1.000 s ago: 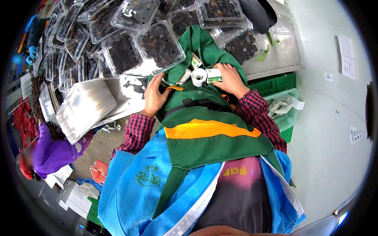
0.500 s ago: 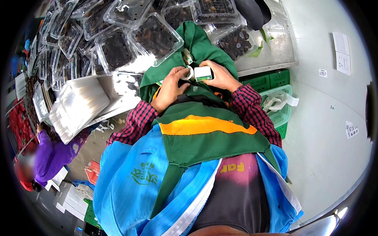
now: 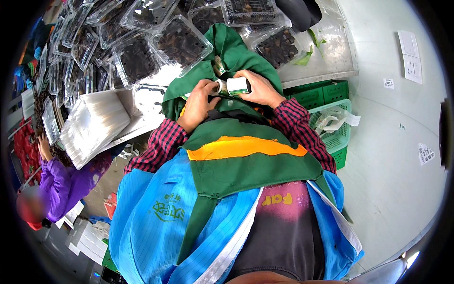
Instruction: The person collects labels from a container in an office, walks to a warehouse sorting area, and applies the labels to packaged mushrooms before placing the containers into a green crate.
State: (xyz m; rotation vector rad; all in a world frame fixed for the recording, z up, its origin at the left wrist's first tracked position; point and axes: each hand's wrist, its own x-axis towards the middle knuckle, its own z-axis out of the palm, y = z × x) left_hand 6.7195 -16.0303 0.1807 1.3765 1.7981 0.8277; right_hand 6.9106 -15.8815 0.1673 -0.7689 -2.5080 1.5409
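Observation:
My left hand (image 3: 196, 106) is closed round a small white roll (image 3: 221, 87), with its thumb and fingers at the roll's sides. My right hand (image 3: 263, 91) grips a thicker white label roll (image 3: 237, 85) with green print along its edge. The two rolls sit almost end to end over my lap, and I cannot tell whether they touch. Under both hands lies the bunched green apron (image 3: 253, 64), its upper part resting against the table edge. Just beyond the rolls, a small pale and green packet (image 3: 219, 65) shows in a fold of the cloth.
Clear plastic boxes of dark pieces (image 3: 179, 42) crowd the metal table (image 3: 326, 64). A stack of clear lids (image 3: 94, 125) stands at its left corner. Low on the right is a light green basket (image 3: 341, 130) holding backing strips. At far left, a person in purple (image 3: 71, 189) works.
The label roll in my right hand has turned and now tilts, showing more of its dark end. The left roll has turned too. At far left, the person's hand has moved up.

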